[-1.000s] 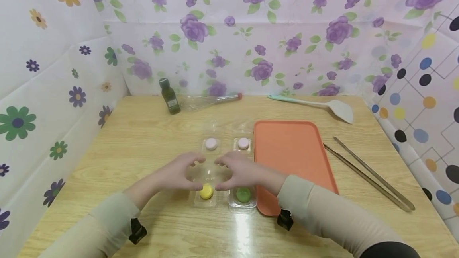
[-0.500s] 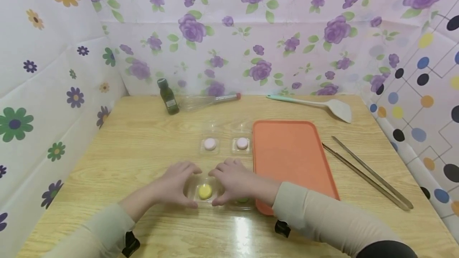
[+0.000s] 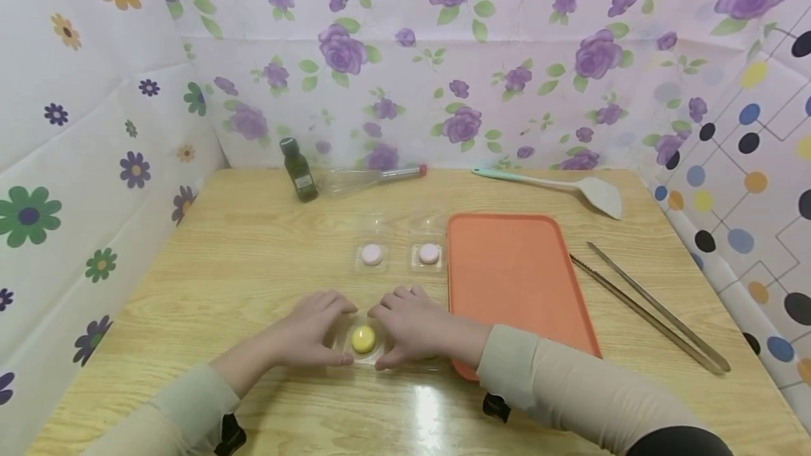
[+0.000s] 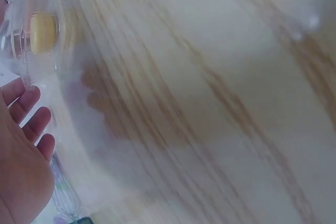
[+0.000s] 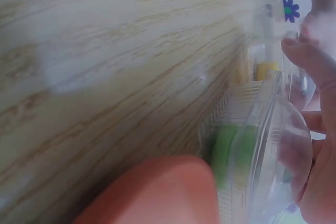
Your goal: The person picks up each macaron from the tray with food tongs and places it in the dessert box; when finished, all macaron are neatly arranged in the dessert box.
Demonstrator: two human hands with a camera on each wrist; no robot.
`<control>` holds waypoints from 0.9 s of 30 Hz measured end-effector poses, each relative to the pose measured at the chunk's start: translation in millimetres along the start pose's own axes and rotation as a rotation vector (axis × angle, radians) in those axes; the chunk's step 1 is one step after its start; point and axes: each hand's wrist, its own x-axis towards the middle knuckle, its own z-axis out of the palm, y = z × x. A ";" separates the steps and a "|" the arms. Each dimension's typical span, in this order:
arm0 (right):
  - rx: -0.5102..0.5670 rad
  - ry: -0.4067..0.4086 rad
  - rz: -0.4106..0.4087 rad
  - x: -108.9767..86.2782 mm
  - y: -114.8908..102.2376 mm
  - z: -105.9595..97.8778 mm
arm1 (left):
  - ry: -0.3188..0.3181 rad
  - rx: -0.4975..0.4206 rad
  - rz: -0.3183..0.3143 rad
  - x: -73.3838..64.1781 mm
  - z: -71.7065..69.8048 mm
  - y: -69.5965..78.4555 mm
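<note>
A clear plastic box with a yellow macaron in it lies near the front of the table, its lid folded over. My left hand grips its left side, thumb in front and fingers at the back. From the right my right hand holds the same box between thumb and fingers. In the left wrist view the left fingertips are right at the box's edge. Under my right hand is a second lidded box with a green macaron, mostly hidden in the head view.
Behind the hands stand two opened clear boxes with pink macarons, one left and one right. An orange tray lies to the right, with metal tongs beyond. A dark bottle, whisk and spatula line the back.
Both hands have come down and toward me around the yellow macaron's box. Its lid, upright behind the macaron earlier, is now over it. The right hand now covers the green macaron's box.
</note>
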 end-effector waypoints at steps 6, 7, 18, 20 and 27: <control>0.093 -0.016 0.003 0.2 0.3 -0.4 | 0.006 0.009 0.009 -1.7 -0.2 -1.7; 0.118 -0.021 0.008 0.3 0.5 -0.4 | 0.011 0.017 0.014 -2.1 -0.2 -1.3; 0.186 -0.021 0.014 2.9 3.5 1.3 | 0.047 0.053 0.017 -3.8 1.5 -1.3; 0.224 -0.025 0.018 2.2 5.3 1.4 | 0.045 0.054 0.004 -4.3 1.5 -1.4; 0.442 0.060 0.026 -2.6 31.7 -8.7 | 0.089 0.043 -0.031 2.0 -9.9 -0.7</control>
